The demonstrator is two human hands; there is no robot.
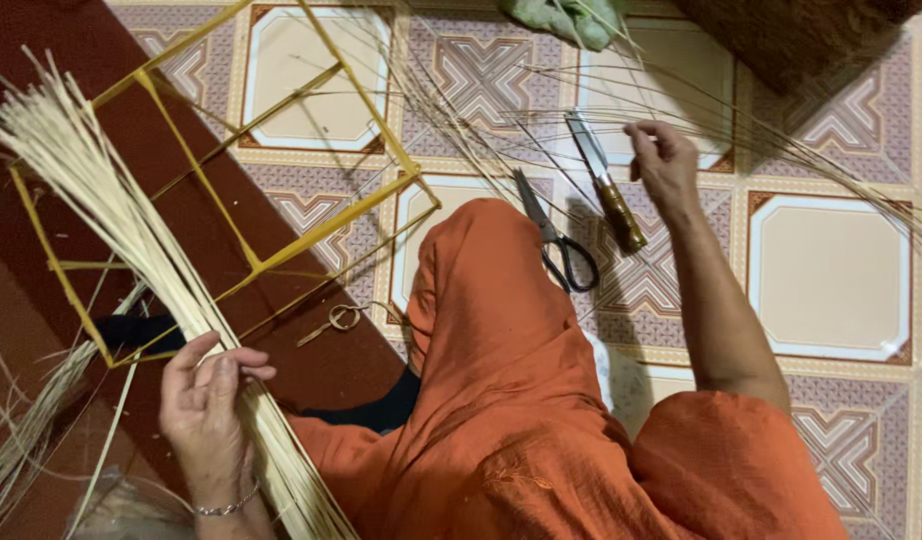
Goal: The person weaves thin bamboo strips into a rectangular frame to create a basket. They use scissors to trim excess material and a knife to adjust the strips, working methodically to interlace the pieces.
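1. While the left hand (209, 400) curled its fingers round a thick bundle of pale straw strips (131, 230), its grip was pressed together on the stalks low in the view, a thin bracelet (226, 508) at the wrist.
2. That bundle ran slantwise from beside the person's lap up to the left edge, fanning out at the top.
3. The right hand (664, 160) was raised over the floor, its fingertips pinching a few thin strands (541, 120) that stretched across the tiles towards both sides.
4. Just beneath the bundle lay a yellow frame of slim bars (281, 150), partly on a dark red mat (141, 130) and partly on the tiled floor (831, 260).
5. Between the hands rose the person's knee in orange cloth (491, 330).
6. Beside that knee, near the right hand, lay black-handled scissors (556, 235) and a knife with a brown handle (606, 180), close together but apart.
7. A small brass-coloured pair of scissors (336, 320) lay on the mat by the frame's lower corner.
8. A crumpled green cloth (566, 20) sat at the top edge.
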